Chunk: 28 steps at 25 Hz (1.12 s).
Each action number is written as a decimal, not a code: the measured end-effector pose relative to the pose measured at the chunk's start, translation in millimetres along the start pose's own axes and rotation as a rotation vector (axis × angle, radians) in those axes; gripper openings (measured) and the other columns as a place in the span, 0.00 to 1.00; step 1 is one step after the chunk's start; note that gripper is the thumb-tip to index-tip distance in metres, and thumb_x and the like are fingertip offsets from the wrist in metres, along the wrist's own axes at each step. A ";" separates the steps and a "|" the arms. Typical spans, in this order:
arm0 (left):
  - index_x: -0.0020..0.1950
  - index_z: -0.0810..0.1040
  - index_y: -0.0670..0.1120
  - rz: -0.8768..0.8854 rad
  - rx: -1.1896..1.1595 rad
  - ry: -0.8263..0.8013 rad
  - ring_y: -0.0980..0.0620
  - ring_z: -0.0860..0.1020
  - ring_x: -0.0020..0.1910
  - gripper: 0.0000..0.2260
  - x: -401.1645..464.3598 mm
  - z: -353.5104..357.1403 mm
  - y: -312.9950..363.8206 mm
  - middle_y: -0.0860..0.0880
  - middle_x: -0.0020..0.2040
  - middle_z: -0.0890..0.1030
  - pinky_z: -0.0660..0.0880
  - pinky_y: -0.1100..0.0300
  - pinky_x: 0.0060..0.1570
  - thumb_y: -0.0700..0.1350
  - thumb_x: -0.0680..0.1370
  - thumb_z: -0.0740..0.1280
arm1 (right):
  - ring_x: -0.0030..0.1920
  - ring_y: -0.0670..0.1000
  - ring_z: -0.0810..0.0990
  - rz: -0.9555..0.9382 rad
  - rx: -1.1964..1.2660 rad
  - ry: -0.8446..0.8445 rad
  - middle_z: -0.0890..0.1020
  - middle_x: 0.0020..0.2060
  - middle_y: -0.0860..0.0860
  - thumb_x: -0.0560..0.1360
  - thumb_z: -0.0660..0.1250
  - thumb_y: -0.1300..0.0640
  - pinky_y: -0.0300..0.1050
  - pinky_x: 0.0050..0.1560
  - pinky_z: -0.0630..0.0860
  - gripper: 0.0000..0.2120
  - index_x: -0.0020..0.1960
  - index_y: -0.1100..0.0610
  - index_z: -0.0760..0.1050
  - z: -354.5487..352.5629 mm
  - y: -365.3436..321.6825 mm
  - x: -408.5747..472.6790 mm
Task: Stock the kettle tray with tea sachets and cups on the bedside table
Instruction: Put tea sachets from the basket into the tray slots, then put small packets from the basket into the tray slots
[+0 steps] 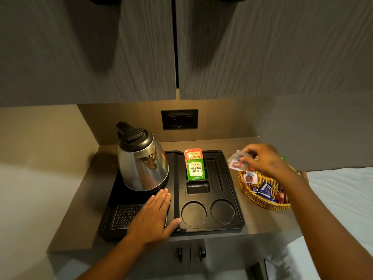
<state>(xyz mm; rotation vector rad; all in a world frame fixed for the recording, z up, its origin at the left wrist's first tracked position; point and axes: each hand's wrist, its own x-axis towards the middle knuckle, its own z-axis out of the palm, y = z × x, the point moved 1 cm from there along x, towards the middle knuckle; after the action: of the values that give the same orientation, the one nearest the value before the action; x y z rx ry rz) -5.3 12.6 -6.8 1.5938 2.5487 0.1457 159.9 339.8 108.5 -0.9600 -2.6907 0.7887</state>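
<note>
Right hand (264, 158) is pinching clear sachets (237, 161) over the basket (262, 201), left hand (153, 215) is lying flat, steadying the tray (232, 225) — best slotting them upright beside the green sachet (195, 170).

Black tray (232, 223) on table (80, 209), steel kettle (143, 162) at left. Orange sachets (193, 155) and green sachet (195, 170) upright in slot; two round cup wells bare. Left hand (153, 215) flat on tray. Right hand (264, 158) over wicker basket (262, 201), pinching clear packets (236, 163), blurred.
</note>
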 end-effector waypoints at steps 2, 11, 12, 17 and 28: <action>0.79 0.45 0.49 -0.005 -0.002 -0.003 0.53 0.43 0.79 0.42 -0.4 0.5 -0.9 0.50 0.80 0.46 0.45 0.53 0.78 0.74 0.72 0.38 | 0.40 0.41 0.78 -0.115 0.044 -0.132 0.79 0.38 0.41 0.74 0.68 0.51 0.36 0.37 0.72 0.04 0.43 0.42 0.75 43.1 -34.3 4.3; 0.79 0.46 0.49 -0.005 -0.022 0.010 0.52 0.43 0.79 0.43 0.0 -2.1 3.0 0.49 0.80 0.46 0.43 0.54 0.77 0.74 0.71 0.36 | 0.49 0.48 0.80 -0.105 0.005 -0.294 0.81 0.52 0.48 0.71 0.72 0.52 0.46 0.49 0.79 0.15 0.56 0.51 0.77 119.4 -51.4 19.2; 0.79 0.45 0.49 -0.010 -0.024 0.011 0.52 0.43 0.79 0.43 -0.1 -1.7 2.2 0.50 0.80 0.46 0.43 0.54 0.77 0.74 0.71 0.36 | 0.50 0.48 0.80 -0.091 0.029 -0.205 0.81 0.52 0.48 0.70 0.72 0.52 0.44 0.48 0.78 0.17 0.58 0.50 0.76 109.2 -46.9 17.2; 0.79 0.44 0.49 -0.004 -0.006 0.009 0.53 0.42 0.78 0.43 0.6 1.7 0.7 0.50 0.80 0.45 0.43 0.55 0.77 0.74 0.71 0.36 | 0.57 0.53 0.76 0.232 -0.171 -0.153 0.77 0.60 0.51 0.66 0.75 0.61 0.43 0.49 0.74 0.25 0.60 0.44 0.76 36.2 45.2 -14.2; 0.79 0.46 0.48 -0.003 0.007 0.006 0.54 0.42 0.78 0.43 1.9 3.3 -0.9 0.50 0.80 0.47 0.41 0.56 0.75 0.74 0.72 0.37 | 0.45 0.46 0.78 0.244 -0.255 -0.395 0.81 0.42 0.43 0.64 0.78 0.55 0.40 0.42 0.76 0.10 0.41 0.46 0.80 28.0 86.8 -21.4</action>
<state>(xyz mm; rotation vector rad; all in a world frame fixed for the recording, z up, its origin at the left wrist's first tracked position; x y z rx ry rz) -6.4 13.9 -10.3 1.5944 2.5588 0.1425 213.7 371.0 38.4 -1.3362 -3.1117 0.7579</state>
